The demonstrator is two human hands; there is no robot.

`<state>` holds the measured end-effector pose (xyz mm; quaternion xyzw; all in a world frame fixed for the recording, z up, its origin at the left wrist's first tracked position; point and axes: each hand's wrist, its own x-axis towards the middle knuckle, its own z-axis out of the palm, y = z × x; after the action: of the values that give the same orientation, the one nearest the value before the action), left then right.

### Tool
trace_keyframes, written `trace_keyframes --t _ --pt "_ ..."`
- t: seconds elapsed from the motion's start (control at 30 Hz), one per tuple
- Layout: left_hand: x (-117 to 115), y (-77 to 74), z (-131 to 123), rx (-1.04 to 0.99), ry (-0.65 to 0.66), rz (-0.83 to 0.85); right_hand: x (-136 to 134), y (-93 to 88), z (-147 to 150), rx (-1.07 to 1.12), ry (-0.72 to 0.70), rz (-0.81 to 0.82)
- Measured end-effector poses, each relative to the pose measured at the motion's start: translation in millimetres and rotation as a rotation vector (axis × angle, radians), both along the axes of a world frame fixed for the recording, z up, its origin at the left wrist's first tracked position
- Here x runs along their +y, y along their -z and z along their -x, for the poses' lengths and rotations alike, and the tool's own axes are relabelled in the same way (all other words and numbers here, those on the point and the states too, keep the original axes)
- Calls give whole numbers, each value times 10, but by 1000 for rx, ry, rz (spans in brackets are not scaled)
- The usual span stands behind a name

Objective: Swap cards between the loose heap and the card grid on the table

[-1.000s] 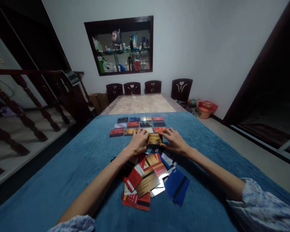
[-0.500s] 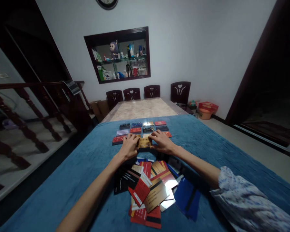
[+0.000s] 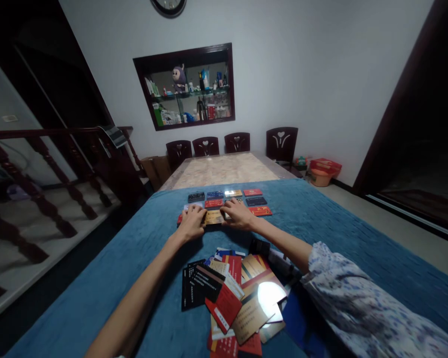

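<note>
My left hand (image 3: 191, 222) and my right hand (image 3: 239, 216) close on the two short ends of a gold card stack (image 3: 213, 217), low over the blue cloth. The stack lies in the nearest row of sorted card stacks, beside a red stack (image 3: 179, 219) partly covered by my left hand. To the right of my right hand is a red-and-gold stack (image 3: 261, 211). Behind are a red stack (image 3: 213, 203), a navy stack (image 3: 256, 201) and several more. Nearer to me, loose cards (image 3: 224, 303) in black, red, gold and blue overlap between my forearms.
The blue cloth (image 3: 149, 278) covers the near part of a long table with a marbled top (image 3: 224, 166). Dark chairs (image 3: 281, 144) stand at its far end. A wooden railing (image 3: 52, 132) runs on the left, and an orange tub (image 3: 320, 176) sits on the floor to the right.
Both hands have shifted slightly left and away with the gold card stack, which now sits in line with the nearest row. The camera view has moved a little.
</note>
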<state>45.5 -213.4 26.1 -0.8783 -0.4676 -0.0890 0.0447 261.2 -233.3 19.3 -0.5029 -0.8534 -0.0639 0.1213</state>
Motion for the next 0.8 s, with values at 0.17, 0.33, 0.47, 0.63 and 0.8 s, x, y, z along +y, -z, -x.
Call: trace_keyframes --t 0.17,0.33,0.47,0.63,0.8 --pt "136 -2 21 26 -34 30 115 -47 64 -33 24 51" --pt "299 34 16 66 -49 66 191 -76 84 -65 42 102" --pt "388 51 1 68 -50 89 257 -79 84 -72 52 143" --pt "424 47 -10 78 -56 151 344 -42 87 -64 43 178" --pt "449 51 -19 84 -66 218 410 12 75 -66 36 195"
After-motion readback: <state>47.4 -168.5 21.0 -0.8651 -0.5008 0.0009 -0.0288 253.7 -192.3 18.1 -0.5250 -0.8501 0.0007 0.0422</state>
